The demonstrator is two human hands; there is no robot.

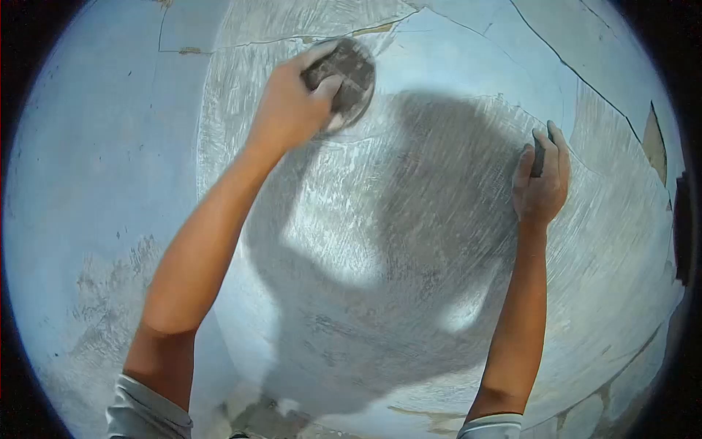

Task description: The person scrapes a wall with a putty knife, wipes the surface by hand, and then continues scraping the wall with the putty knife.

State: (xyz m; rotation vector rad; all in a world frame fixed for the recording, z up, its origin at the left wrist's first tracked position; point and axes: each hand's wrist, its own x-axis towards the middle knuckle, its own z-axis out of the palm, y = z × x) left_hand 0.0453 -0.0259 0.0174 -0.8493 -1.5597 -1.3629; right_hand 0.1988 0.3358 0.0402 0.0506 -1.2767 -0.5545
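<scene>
At the upper middle, my left hand (301, 102) is closed round a dark, round pad (356, 72) held flat against the scratched grey-white surface (329, 194). The pad's face looks dusty, and pale dust coats the fingertips. On the right, my right hand (543, 172) has its fingers bent around a small dark piece (538, 157), close to the same surface. Most of that piece is hidden by the fingers. Both arms reach upward, well apart from each other.
Dark cracks (596, 89) run across the upper right. A thinner crack with chipped, tan edges (373, 30) crosses the top. Shadows of the head and arms fall over the middle. A smooth bluish area (102, 154) lies left, with a rough patch (110, 300) below. A dark object (683, 230) stands at the right edge.
</scene>
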